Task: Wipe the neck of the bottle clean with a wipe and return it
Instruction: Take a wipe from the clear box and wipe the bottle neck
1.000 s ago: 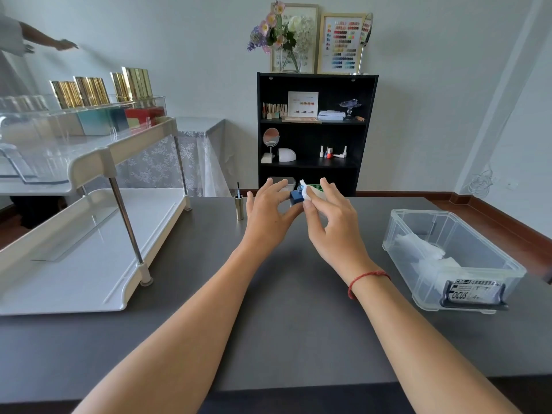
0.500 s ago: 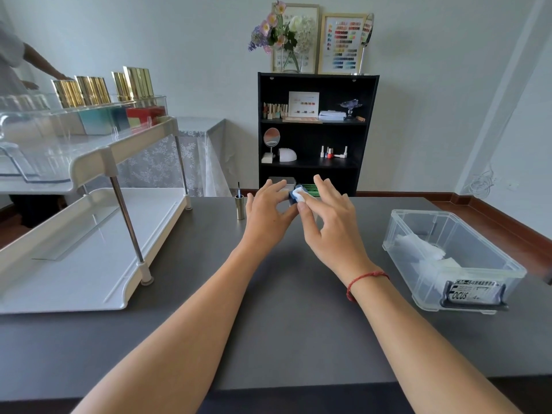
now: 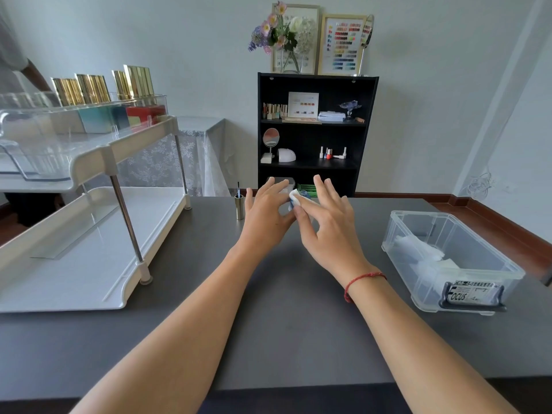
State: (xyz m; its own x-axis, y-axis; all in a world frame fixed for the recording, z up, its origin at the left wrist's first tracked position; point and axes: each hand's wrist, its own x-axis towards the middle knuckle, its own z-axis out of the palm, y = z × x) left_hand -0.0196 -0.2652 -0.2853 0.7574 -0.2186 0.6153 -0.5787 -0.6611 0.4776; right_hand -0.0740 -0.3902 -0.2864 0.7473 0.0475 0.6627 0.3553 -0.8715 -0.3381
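Observation:
Above the far middle of the dark table, my left hand (image 3: pixel 264 215) holds a small blue bottle (image 3: pixel 291 205); only a sliver of it shows between my hands. My right hand (image 3: pixel 327 227) presses a white wipe (image 3: pixel 298 199) against the bottle's top, thumb and forefinger pinching it. The bottle's neck is hidden under the wipe. The bottle's gold cap with its brush (image 3: pixel 239 206) stands upright on the table just left of my left hand, brush pointing up.
A white two-tier rack (image 3: pixel 89 252) fills the left side; its upper shelf carries a clear tray with gold-capped bottles (image 3: pixel 98 91). A clear plastic bin (image 3: pixel 448 258) with white wipes sits at the right. A black shelf (image 3: pixel 316 132) stands behind the table. A person's arm shows far left.
The wipe in my right hand has shifted over the bottle's top, covering more of it. Both hands stay in about the same place. The person at the far left has drawn their arm back.

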